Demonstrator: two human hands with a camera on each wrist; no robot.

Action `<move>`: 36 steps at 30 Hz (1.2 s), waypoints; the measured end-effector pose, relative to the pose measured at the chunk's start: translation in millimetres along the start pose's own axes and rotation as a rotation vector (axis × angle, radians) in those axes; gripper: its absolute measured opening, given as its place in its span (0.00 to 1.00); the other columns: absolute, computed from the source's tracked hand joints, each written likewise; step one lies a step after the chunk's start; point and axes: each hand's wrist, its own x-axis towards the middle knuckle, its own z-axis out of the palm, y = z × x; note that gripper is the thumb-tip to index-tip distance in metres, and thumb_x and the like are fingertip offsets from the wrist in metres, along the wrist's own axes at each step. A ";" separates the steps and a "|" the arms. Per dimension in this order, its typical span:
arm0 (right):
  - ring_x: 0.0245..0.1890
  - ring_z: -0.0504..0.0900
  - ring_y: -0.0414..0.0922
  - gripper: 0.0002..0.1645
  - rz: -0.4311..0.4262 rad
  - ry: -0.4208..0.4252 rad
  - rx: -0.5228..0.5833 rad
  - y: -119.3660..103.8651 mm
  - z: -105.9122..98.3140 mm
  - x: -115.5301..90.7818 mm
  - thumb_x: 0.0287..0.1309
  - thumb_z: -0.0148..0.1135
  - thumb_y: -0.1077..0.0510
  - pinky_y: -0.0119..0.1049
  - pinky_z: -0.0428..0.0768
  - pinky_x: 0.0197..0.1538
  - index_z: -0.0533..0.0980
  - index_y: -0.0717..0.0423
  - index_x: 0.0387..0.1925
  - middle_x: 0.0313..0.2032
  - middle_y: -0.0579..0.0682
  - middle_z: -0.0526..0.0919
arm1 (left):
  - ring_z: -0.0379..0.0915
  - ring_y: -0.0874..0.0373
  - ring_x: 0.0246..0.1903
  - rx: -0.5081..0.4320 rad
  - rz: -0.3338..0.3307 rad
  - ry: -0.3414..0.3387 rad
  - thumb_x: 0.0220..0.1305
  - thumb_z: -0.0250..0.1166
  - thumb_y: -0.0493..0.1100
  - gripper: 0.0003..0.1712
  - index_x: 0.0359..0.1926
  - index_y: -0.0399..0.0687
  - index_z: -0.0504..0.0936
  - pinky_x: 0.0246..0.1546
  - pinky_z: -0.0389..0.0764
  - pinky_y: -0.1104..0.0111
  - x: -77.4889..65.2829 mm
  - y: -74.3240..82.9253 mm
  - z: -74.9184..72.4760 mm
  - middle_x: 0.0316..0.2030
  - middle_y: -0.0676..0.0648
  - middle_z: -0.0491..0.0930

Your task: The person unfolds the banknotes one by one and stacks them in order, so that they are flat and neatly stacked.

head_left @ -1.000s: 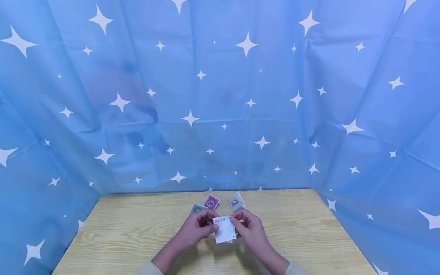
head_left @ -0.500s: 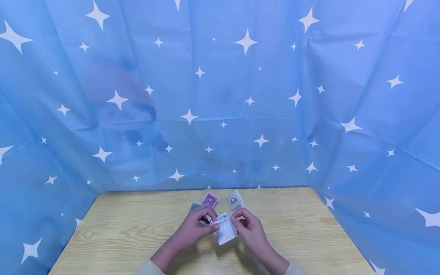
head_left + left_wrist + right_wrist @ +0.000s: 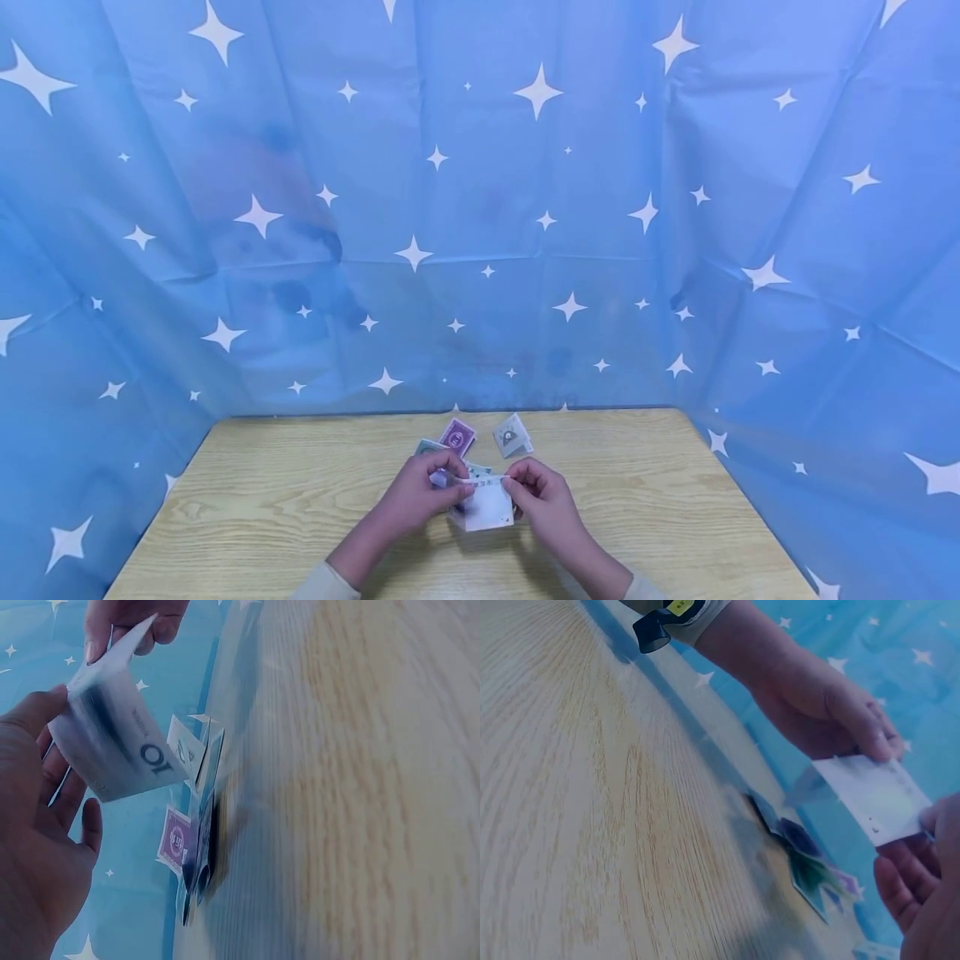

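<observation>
In the head view both hands hold a folded banknote (image 3: 491,510) above the table, its pale side facing up. My left hand (image 3: 420,498) pinches it by the upper left edge. At the upper right corner my right hand (image 3: 549,498) pinches it between thumb and fingers. The left wrist view shows a printed "10" on the banknote (image 3: 124,739), which is bent along a fold. Beyond the hands lie a purple folded banknote (image 3: 457,436), a green one (image 3: 428,447) partly behind the left fingers, and a grey one (image 3: 513,436). A greenish paper part (image 3: 477,471) shows just behind the held note.
The wooden table (image 3: 285,492) carries the loose banknotes near its back middle. A blue curtain (image 3: 480,208) with white stars hangs behind it and along both sides. In the right wrist view a dark strap (image 3: 654,631) sits at the left sleeve.
The held banknote has tilted and turned between the fingers, and its left part now opens out below the left thumb. Both hands keep nearly the same place. The banknotes at the back lie still.
</observation>
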 end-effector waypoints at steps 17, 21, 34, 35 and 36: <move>0.25 0.81 0.42 0.09 0.026 -0.054 -0.009 9.3 -6.7 -2.2 0.75 0.71 0.61 0.34 0.86 0.31 0.83 0.66 0.46 0.33 0.57 0.84 | 0.83 0.60 0.46 0.040 -0.005 -0.058 0.72 0.77 0.46 0.08 0.50 0.59 0.94 0.51 0.83 0.65 -4.8 -2.5 -7.0 0.48 0.61 0.90; 0.25 0.82 0.42 0.09 0.031 -0.059 -0.007 8.9 -10.4 -3.5 0.73 0.72 0.63 0.36 0.87 0.31 0.83 0.66 0.47 0.34 0.58 0.86 | 0.83 0.60 0.49 0.034 -0.011 -0.081 0.73 0.76 0.46 0.10 0.52 0.56 0.94 0.53 0.83 0.64 -7.0 -2.7 -9.8 0.49 0.60 0.90; 0.24 0.83 0.45 0.07 0.014 -0.106 -0.044 12.3 -23.8 -10.3 0.74 0.71 0.63 0.39 0.88 0.31 0.83 0.64 0.42 0.30 0.53 0.86 | 0.84 0.61 0.45 0.023 0.000 -0.124 0.71 0.77 0.40 0.11 0.52 0.53 0.93 0.47 0.86 0.67 -19.4 -8.2 -13.8 0.44 0.57 0.90; 0.24 0.84 0.45 0.06 0.017 -0.106 -0.057 12.5 -24.5 -10.7 0.74 0.71 0.63 0.39 0.88 0.31 0.83 0.64 0.42 0.30 0.53 0.86 | 0.84 0.62 0.44 0.026 -0.001 -0.128 0.71 0.77 0.40 0.11 0.52 0.53 0.93 0.46 0.86 0.67 -20.4 -8.8 -14.0 0.44 0.57 0.90; 0.24 0.83 0.46 0.06 0.024 -0.107 -0.067 12.7 -25.3 -11.0 0.73 0.71 0.63 0.39 0.88 0.32 0.83 0.64 0.42 0.30 0.53 0.86 | 0.84 0.62 0.43 0.027 0.000 -0.128 0.71 0.77 0.39 0.11 0.52 0.53 0.93 0.46 0.86 0.67 -21.5 -9.4 -14.3 0.43 0.57 0.90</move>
